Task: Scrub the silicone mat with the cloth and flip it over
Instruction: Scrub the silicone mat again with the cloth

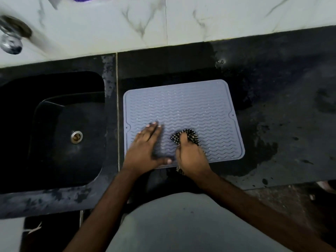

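Observation:
A grey silicone mat (189, 108) with wavy ridges lies flat on the black countertop (283, 113), ridged side up. My left hand (147, 146) presses flat on the mat's near left part, fingers straight. My right hand (190, 157) grips a bunched black-and-white checked cloth (187, 134) against the mat's near middle. A tail of the cloth hangs out below that hand at the mat's front edge.
A black sink (54, 128) with a metal drain (76, 136) lies left of the mat. A chrome tap (11, 37) sticks out of the white marble-patterned wall at the upper left. Wet patches darken the counter to the right of the mat.

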A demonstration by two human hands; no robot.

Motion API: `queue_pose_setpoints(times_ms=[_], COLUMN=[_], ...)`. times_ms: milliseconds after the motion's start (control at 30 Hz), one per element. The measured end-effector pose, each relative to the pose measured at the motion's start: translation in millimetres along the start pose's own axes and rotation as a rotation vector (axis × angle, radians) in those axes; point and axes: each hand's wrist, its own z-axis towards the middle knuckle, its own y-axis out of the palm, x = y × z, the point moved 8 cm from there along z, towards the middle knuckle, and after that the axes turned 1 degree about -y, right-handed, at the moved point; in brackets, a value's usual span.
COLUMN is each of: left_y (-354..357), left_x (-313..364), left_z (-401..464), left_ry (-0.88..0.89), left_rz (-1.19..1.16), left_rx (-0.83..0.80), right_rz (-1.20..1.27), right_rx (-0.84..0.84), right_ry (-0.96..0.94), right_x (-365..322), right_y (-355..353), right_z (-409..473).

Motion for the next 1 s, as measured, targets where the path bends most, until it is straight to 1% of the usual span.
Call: queue_pose_setpoints(times_ms=[33,100,200,333,433,533,600,667,767,900,1000], left_y=[-5.6,-9.5,-4.6,-2.7,0.2,0.1,-5.2,-11.4,-16.5,-15.1,-16.3], left_x=[-13.3,-33.9,-41.5,-40.7,-44.4,-40.4,-45.0,-56.2,-76.4,-79.9,-80.8], left_z=[-6.4,-19.0,-24.1,-21.7,-22.5,-20.5,-21.2,-24.6,-33.5,-32.4,-29.8], left_ry=[-0.041,-0.103,-0.154,-0.141,-0.129,-0.095,-0.065,-0.025,0.019,0.094,0.158], left_rz=[0.015,0.036,0.0,0.024,0.034,0.057,0.117,0.175,0.14,0.118,0.143], left_rx=[0.027,0.022,0.001,0.034,0.034,0.01,-0.014,-0.03,-0.046,-0.044,-0.041], right_rz=[-0.006,-0.038,-0.069,-0.063,-0.092,-0.067,-0.064,-0.109,-0.218,-0.346,-0.416], right_rx=[-0.013,-0.025,0.015,0.019,0.018,-0.018,-0.031,-0.022,-0.01,0.057,0.117], right_ry=[-0.005,0.007,0.03,-0.033,-0.035,0.0,0.001,0.015,0.083,0.196,0.175], right_x=[0.5,0.4,-7.0,-40.7,-55.5,-48.3,-48.3,-47.7,-50.2,-61.2,-87.4], right_y=[2.3,5.8,6.7,23.3,32.2,31.3,30.6,30.7,34.8,38.1,49.3], right_z=[0.7,2.6,6.8,11.1,15.3,14.1,11.8,10.8,11.1,13.3,11.6])
